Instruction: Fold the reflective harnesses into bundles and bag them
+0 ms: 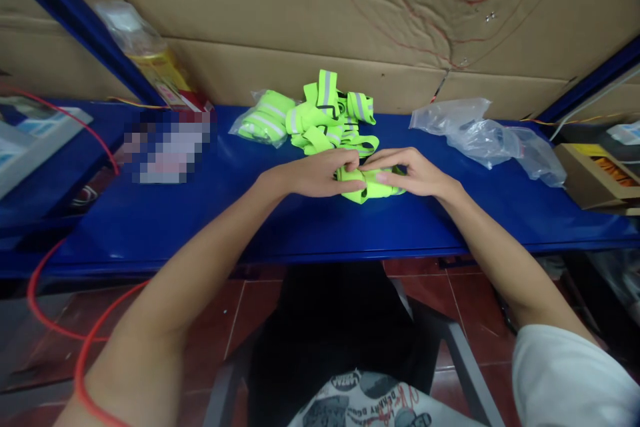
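Observation:
A neon-green reflective band [369, 191] lies folded on the blue shelf [200, 220] in front of me. My left hand [320, 173] is closed over its left part. My right hand [413, 172] pinches its right part, fingers pressed on the fabric. Just behind my hands sits a loose pile of the same green bands with grey reflective stripes [333, 117]. To the left of that pile rests a clear bag holding folded green bands [263, 117].
Empty clear plastic bags [485, 137] lie at the right. A cardboard box [595, 177] stands at the far right edge. A wrapped yellow package [150, 57] leans at the back left. A red cable [55, 280] loops at the left. Cardboard lines the wall behind.

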`<state>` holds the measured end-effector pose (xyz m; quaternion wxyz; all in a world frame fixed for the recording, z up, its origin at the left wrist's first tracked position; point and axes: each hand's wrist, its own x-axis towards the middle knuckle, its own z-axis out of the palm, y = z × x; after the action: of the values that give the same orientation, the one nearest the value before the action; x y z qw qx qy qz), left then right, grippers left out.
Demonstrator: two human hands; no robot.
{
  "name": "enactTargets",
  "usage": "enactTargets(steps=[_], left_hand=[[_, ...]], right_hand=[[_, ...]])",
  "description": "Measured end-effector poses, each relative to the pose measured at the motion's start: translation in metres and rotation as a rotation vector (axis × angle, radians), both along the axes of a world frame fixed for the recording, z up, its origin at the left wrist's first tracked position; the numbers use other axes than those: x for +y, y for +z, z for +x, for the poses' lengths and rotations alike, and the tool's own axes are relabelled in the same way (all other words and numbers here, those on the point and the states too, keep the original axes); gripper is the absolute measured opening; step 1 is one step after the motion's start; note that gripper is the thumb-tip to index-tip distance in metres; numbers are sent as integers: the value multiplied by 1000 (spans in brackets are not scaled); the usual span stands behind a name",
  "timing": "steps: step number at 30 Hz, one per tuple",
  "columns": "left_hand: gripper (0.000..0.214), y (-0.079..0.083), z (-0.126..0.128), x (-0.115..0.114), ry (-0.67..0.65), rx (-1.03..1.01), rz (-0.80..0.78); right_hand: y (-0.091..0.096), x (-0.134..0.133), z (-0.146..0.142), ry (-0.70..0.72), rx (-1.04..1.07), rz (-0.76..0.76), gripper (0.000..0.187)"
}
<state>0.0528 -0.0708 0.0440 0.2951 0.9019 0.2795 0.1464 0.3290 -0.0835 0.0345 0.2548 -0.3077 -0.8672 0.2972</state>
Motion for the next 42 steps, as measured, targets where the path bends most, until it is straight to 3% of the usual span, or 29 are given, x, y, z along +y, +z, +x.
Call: enactTargets(steps=[6, 11, 16, 21, 32, 42], left_hand=[[64, -6, 5, -2, 78, 49, 145], [74, -7, 4, -1, 89, 114, 113], [71, -1, 1, -1, 55, 106, 68], [70, 2, -1, 1, 119, 137, 37], [67, -8, -2, 12, 238, -45, 186], [59, -7, -3, 13, 280, -45, 174]], right_hand=[[-6, 6, 1, -96, -121, 37, 72], [-2, 4, -2, -111, -177, -8, 70], [-3, 1, -3, -85, -105, -51, 71], [-9, 3, -5, -101, -32, -68, 75], [-16, 7, -10, -154, 132, 15, 62], [-11, -2, -13, -132, -8, 153, 53]])
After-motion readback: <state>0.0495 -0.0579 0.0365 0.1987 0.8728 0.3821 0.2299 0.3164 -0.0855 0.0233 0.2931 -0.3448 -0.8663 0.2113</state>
